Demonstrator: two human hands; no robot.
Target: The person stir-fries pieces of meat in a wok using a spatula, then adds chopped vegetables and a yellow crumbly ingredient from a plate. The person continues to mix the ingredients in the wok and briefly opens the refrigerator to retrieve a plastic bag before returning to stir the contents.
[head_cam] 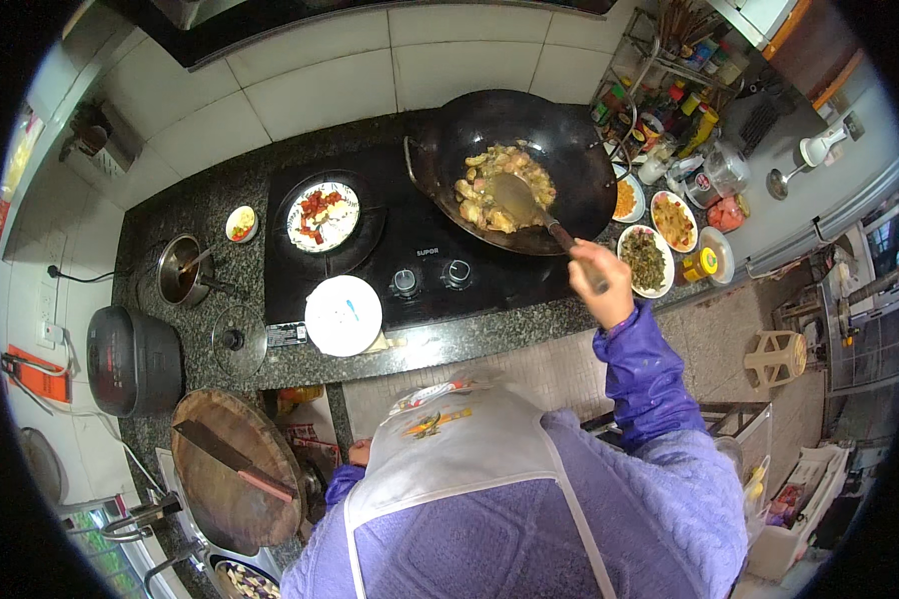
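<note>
My right hand (603, 284) grips the brown handle of a cooking spatula (515, 198). The spatula's broad head rests among browned, glistening pieces of food (487, 216), perhaps meat, in a large black wok (577, 180). The wok sits on the right side of a black Supor cooktop (359, 281). Low by my apron (464, 442), my left hand (359, 452) is only partly visible; its fingers are mostly hidden. A patterned plate (296, 238) of chopped red and pale ingredients stands over the left burner. At the cooktop's front edge is a white plate (343, 333).
Right of the wok are bowls of chopped greens (644, 258) and yellowish pieces (673, 219), a yellow-lidded jar (695, 266) and a bottle rack (655, 60). Leftward are a small pot (171, 269), a glass lid (238, 356), a rice cooker (131, 363) and a cleaver (217, 449) on a round chopping board (251, 517).
</note>
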